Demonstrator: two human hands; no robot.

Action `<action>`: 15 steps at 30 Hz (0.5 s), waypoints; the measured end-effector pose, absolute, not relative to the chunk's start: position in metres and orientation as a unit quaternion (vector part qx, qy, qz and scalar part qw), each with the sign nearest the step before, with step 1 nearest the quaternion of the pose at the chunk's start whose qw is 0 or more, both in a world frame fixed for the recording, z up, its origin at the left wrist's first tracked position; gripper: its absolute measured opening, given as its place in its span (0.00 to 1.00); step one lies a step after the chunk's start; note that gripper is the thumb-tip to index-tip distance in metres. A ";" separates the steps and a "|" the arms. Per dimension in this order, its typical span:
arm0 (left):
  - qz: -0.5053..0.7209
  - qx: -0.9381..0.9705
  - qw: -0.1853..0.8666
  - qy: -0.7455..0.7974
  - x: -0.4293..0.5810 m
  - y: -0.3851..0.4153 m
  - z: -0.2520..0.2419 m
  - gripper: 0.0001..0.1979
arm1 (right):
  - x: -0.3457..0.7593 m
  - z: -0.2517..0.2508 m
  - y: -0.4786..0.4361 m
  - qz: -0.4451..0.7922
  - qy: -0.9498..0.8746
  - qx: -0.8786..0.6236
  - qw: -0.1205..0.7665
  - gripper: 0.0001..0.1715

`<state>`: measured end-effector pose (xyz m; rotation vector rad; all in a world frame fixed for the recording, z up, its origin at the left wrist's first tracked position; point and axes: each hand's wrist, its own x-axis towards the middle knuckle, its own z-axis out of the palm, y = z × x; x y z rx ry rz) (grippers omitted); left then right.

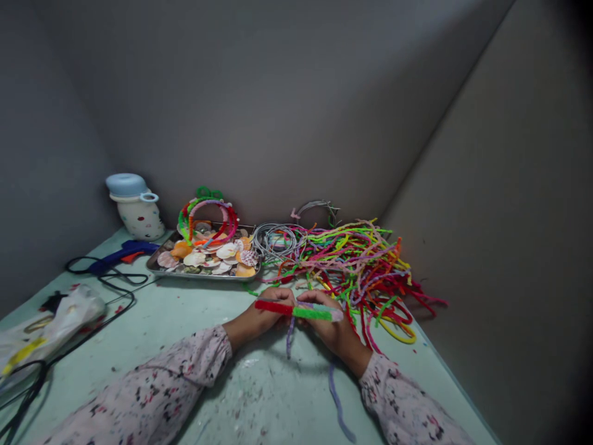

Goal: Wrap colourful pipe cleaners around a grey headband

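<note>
Both hands meet over the near middle of the table, closed around a hoop [311, 313] wrapped in fuzzy pipe cleaner and seen nearly edge-on. Its near side runs red, bright green, mint and pale pink. My left hand [264, 315] grips it by the red end, fingers bent inward. At the green part, my right hand [331, 327] pinches with thumb and forefinger. A purple pipe cleaner [290, 339] hangs down between the hands from the hoop. Another purple pipe cleaner [337, 402] lies on the table below my right wrist. The fingertips are partly hidden by the hoop.
Behind the hands stand a metal tray [204, 276] of seashells with finished colourful hoops [231, 216], coiled grey wire [278, 241] and a large pipe cleaner pile [361, 259]. At left are a bottle [139, 216], a blue glue gun [115, 256], black cable [127, 303] and plastic bag [78, 312].
</note>
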<state>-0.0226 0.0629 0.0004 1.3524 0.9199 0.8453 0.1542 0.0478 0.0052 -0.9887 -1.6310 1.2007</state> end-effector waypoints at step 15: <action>0.362 0.619 0.595 0.362 -0.028 0.059 0.012 0.14 | 0.147 0.011 0.047 0.456 -0.657 -0.438 0.411 0.14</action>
